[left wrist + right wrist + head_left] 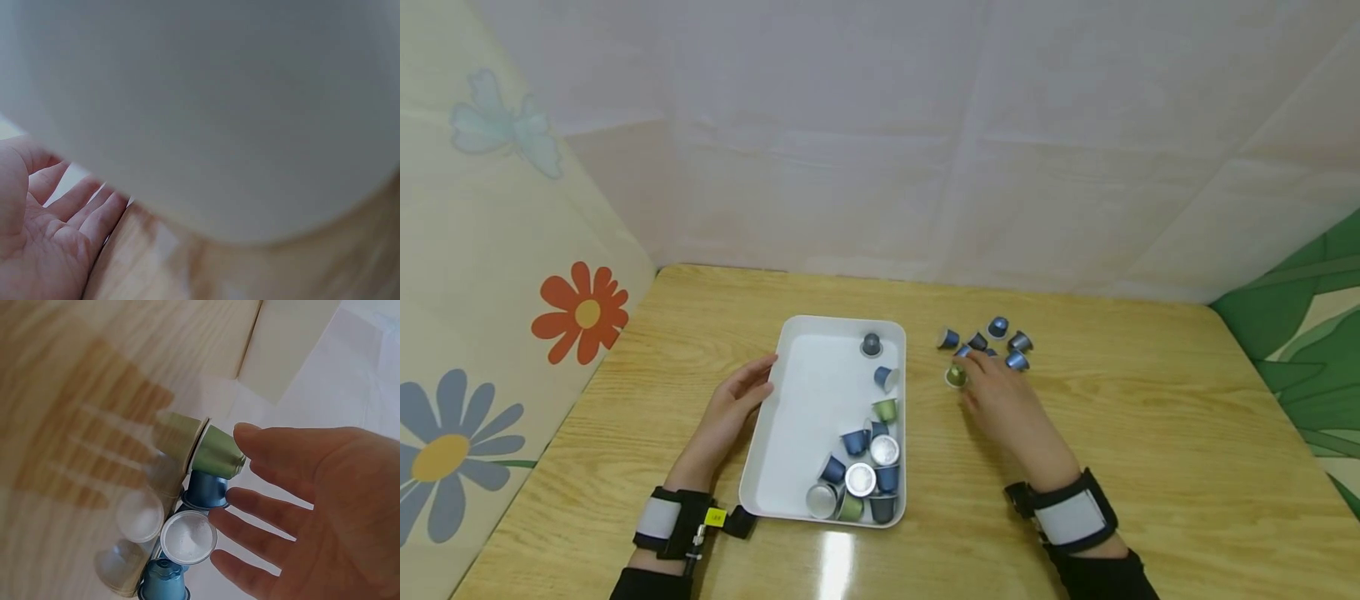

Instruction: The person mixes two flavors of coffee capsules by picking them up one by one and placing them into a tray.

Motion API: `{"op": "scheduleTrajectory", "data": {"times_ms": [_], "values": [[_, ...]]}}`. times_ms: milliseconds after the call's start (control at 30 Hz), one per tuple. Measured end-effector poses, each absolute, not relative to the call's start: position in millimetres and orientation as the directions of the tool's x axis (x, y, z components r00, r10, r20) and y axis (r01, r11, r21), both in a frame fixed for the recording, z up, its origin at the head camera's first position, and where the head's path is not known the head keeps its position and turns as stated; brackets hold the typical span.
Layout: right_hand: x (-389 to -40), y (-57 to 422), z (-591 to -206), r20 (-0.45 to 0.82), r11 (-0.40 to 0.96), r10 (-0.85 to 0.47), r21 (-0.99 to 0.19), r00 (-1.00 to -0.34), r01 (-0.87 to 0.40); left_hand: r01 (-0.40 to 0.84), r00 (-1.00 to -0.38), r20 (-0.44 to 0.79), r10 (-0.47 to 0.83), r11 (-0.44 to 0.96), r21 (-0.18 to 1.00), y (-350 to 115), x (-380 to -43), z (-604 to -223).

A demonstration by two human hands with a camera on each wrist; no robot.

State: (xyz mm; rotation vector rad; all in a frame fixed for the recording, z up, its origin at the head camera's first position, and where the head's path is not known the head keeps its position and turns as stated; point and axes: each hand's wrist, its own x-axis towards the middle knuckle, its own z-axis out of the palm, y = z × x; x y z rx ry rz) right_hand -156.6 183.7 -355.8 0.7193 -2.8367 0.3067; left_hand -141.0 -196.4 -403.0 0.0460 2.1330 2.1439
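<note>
My left hand (735, 402) rests its fingertips at the left wall of the white tray (790, 417); in the left wrist view its fingers (75, 197) stretch out beside the tray's wall. Coffee capsules in blue, grey and green lie along the tray's right side and front corner. To the right of the tray, my right hand (1000, 400) reaches over a loose group of capsules on the table. A green capsule (217, 453) is right at its thumb tip, while the other fingers spread beside a blue capsule (206, 489) and a silver-lidded capsule (189, 537).
Beyond my right hand lie more loose capsules, such as a blue capsule (997, 327) and a grey capsule (1020, 342). The wooden table (1150, 400) meets a pale cloth backdrop (925, 167) at the back. A flower-printed panel (580, 217) stands on the left.
</note>
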Motion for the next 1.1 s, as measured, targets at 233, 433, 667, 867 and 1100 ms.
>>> {"op": "scheduleTrajectory", "data": {"times_ms": [233, 433, 667, 867, 1100], "values": [[-156.5, 182.5, -358.7, 0.215, 0.863, -0.443, -0.16, -0.87, -0.479, -0.057, -0.992, -0.057, 0.111, 0.001, 0.998, -196.9, -140.5, -402.9], [-156.4, 182.1, -360.0, 0.198, 0.867, -0.437, -0.169, -0.878, -0.469, -0.06, -0.993, -0.058, 0.105, -0.012, 0.998, -196.6, -141.8, -404.2], [-156.1, 180.6, -360.0, 0.174, 0.867, -0.432, -0.187, -0.885, -0.461, -0.069, -0.992, -0.066, 0.112, -0.019, 0.997, -197.3, -140.6, -404.2], [-154.5, 178.9, -358.7, 0.183, 0.863, -0.434, -0.198, -0.882, -0.466, -0.07, -0.991, -0.068, 0.112, -0.02, 0.997, -197.4, -140.7, -404.5], [-153.0, 178.3, -360.1, 0.18, 0.867, -0.435, -0.18, -0.882, -0.465, -0.073, -0.991, -0.071, 0.113, -0.016, 0.997, -197.0, -139.8, -403.5]]}}
